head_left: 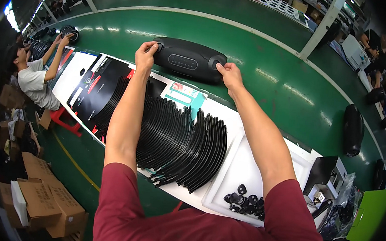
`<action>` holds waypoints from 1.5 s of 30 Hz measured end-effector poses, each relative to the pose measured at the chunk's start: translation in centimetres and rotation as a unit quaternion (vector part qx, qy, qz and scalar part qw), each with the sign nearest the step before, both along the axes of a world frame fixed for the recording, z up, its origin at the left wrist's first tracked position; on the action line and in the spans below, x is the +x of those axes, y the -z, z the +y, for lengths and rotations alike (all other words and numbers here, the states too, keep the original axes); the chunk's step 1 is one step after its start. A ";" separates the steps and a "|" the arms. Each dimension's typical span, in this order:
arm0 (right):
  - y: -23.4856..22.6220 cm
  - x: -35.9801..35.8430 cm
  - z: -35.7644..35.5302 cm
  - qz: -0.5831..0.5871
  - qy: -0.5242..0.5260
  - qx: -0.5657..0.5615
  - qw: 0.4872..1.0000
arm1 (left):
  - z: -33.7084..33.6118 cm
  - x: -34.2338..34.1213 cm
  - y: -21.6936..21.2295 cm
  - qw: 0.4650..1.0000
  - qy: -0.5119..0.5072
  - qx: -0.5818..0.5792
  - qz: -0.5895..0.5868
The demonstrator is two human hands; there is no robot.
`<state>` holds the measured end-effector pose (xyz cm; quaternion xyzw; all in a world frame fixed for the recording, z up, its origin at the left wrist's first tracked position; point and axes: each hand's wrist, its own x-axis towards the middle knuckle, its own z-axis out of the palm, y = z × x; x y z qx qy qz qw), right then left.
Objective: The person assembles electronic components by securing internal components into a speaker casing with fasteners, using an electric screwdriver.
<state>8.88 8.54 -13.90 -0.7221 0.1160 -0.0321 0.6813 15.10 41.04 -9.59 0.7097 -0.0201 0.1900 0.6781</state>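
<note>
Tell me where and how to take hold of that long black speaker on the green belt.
Grip the black speaker by its two round end caps, one hand from each side, as the left hand and right hand do now: it lies lengthwise, too wide for one hand.

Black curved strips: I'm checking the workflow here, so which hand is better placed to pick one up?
Probably left: the left hand and its forearm lie directly over the black curved strips; the right hand is farther off.

Speaker (189,59): matt black plastic, smooth
Conveyor belt (262,57): glossy green, smooth
Curved strips (177,142): shiny black plastic
Tray (239,166): white, matt
</note>
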 end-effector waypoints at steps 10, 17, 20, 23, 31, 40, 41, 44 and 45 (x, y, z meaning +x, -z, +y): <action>-1.1 -1.3 -0.9 0.000 0.013 0.010 1.000 | -1.1 1.3 0.9 0.995 -0.048 -0.082 0.030; 0.2 -2.3 -2.3 -0.022 0.039 0.022 0.999 | -1.2 0.8 0.3 0.968 0.009 -0.093 0.232; 0.0 -2.9 -2.0 -0.026 0.026 0.014 0.999 | 1.2 0.9 -0.2 0.961 0.045 -0.080 0.262; -0.1 -3.4 -2.5 -0.020 0.031 0.007 0.999 | 1.0 -0.1 -0.2 0.952 0.088 -0.079 0.282; 0.0 -3.5 -2.2 -0.045 0.060 -0.019 0.997 | 0.3 -0.7 2.7 0.986 0.067 -0.087 0.122; -4.9 -9.7 -6.3 -0.113 0.070 0.043 0.990 | -5.4 -8.4 -3.3 0.994 0.032 -0.090 -0.058; -6.5 -11.9 -7.4 -0.134 0.067 0.036 0.988 | -6.7 -10.6 -5.3 0.992 0.027 -0.100 -0.066; -12.0 -22.3 -12.8 -0.173 0.093 0.024 0.980 | -13.4 -18.2 -10.8 0.979 0.120 -0.161 -0.037; -13.9 -26.2 -14.1 -0.168 0.111 0.015 0.979 | -14.8 -20.8 -11.8 0.969 0.165 -0.183 -0.013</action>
